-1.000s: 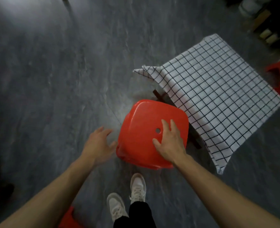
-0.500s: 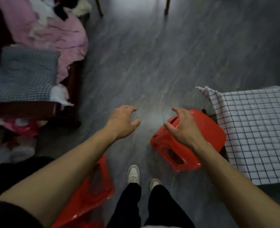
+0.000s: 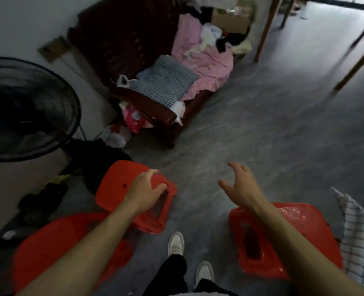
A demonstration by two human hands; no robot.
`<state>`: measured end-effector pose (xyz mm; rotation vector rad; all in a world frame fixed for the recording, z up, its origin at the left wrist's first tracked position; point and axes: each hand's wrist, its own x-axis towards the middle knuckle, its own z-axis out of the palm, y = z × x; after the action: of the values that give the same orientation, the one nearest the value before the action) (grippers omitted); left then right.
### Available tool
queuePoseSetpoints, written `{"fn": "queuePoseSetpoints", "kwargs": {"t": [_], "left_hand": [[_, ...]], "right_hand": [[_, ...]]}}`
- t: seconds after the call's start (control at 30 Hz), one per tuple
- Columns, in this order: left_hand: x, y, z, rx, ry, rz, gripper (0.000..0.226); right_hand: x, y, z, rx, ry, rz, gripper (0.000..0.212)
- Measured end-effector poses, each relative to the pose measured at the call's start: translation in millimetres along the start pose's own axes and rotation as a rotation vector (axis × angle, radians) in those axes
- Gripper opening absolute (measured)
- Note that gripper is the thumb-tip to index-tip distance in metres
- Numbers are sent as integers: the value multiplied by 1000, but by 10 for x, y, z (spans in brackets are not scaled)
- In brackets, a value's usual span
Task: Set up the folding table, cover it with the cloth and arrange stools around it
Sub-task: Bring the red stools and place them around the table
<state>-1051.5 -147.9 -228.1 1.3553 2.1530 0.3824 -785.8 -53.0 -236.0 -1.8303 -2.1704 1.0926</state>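
Observation:
A red plastic stool (image 3: 117, 184) stands on the grey floor left of centre, its seat hole showing. My left hand (image 3: 144, 191) lies over its right corner, fingers and thumb curled round the edge. A second red stool (image 3: 288, 244) sits at the lower right, beside the black-and-white checked cloth (image 3: 360, 233) that hangs off the table at the right edge. My right hand (image 3: 241, 189) hovers beyond that stool with spread fingers and holds nothing. A third red stool (image 3: 55, 244) shows under my left forearm.
A black floor fan (image 3: 23, 107) stands at the left. A dark wooden bench (image 3: 155, 112) piled with pink and checked fabric is ahead. Wooden furniture legs (image 3: 264, 30) rise at the top right. Dark shoes (image 3: 42, 199) lie by the fan. My feet (image 3: 176, 244) are below.
The view has swung left, away from the covered table. My right hand has let go of the stool beside the table. My left hand has reached onto another stool.

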Motion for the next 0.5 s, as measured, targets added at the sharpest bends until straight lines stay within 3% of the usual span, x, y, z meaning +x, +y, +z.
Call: {"fn": "queuePoseSetpoints", "kwargs": {"t": [0.27,0.5], "left_hand": [[-676,-831,-565,-87,216,-241,53],[-935,-1595,-803,-164,234,-346,52]], "right_hand": [[32,-1069,368,-121,-136,-268,69],[15,-1770,918,-179,-231,-321,69]]}}
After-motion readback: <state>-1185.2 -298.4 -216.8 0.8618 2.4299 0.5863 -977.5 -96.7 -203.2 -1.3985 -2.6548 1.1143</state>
